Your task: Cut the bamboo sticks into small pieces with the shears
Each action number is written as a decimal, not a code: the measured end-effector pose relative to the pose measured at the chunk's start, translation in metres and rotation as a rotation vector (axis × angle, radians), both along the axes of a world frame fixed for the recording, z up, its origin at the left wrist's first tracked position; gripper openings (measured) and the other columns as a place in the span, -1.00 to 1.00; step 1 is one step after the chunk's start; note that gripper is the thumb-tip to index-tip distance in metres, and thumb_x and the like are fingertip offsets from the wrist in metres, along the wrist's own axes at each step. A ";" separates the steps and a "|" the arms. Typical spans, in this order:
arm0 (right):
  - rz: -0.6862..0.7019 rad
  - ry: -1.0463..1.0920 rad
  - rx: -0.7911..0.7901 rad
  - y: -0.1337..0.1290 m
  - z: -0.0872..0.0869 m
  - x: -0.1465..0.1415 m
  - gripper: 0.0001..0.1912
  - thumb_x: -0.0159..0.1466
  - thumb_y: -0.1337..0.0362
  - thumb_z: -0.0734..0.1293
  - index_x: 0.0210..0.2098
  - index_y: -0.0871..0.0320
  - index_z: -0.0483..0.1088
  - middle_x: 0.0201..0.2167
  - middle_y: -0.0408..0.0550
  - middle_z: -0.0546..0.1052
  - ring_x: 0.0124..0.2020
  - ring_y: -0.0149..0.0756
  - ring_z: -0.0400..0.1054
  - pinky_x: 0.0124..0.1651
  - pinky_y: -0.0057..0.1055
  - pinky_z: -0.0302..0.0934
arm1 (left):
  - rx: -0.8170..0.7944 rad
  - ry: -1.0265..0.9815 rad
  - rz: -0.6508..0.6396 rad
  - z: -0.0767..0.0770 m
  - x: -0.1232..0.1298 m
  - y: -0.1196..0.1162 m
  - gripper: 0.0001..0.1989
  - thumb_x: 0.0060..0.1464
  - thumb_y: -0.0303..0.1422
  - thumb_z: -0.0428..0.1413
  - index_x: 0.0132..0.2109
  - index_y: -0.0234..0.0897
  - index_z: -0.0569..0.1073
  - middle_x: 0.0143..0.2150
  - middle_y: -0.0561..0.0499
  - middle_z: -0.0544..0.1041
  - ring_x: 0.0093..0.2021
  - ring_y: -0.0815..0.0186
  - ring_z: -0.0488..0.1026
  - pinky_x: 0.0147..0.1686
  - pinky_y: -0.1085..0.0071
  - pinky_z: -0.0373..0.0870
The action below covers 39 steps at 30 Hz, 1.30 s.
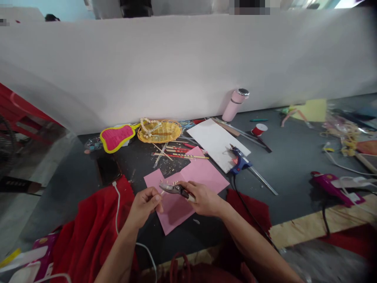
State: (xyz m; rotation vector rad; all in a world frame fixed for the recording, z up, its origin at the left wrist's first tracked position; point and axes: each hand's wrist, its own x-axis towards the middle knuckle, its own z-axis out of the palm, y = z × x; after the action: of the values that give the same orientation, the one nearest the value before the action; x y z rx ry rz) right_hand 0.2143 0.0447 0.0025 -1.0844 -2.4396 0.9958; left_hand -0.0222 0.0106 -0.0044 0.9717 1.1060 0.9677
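My right hand (203, 197) is wrapped round the handles of a pair of pruning shears (172, 188), whose blades point left. My left hand (147, 203) is closed in a pinch just left of the blades, on a thin pale stick (162, 192) that shows only as a short end. Both hands are above pink paper (176, 214), and small pale cut pieces (176, 182) lie near the blades. Behind them, patterned wooden sticks (179, 155) lie in a loose bunch among crumbs.
A yellow wicker basket (165, 131) holds a string of beads. Around it are a pink-and-yellow paddle shape (118, 138), a white sheet (210, 135), a blue glue gun (240, 162), a pink flask (235, 105) and a red thread spool (259, 129). Red cloth (88, 224) covers the left front.
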 end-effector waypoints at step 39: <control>-0.067 -0.058 0.061 -0.002 0.000 -0.002 -0.41 0.19 0.40 0.21 0.21 0.14 0.06 -0.17 0.02 0.42 -0.23 -0.24 0.32 -0.15 -0.35 0.20 | 0.222 0.368 0.067 0.000 0.001 -0.002 -0.77 0.08 -0.25 0.10 -0.46 -0.30 0.42 -0.54 0.02 0.54 -0.53 0.38 0.35 -0.47 0.50 0.21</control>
State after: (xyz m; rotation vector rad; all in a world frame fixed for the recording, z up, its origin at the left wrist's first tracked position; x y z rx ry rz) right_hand 0.2119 0.0428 0.0026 -1.1817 -2.4451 0.8757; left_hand -0.0210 0.0088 -0.0045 1.3381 1.3626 1.0051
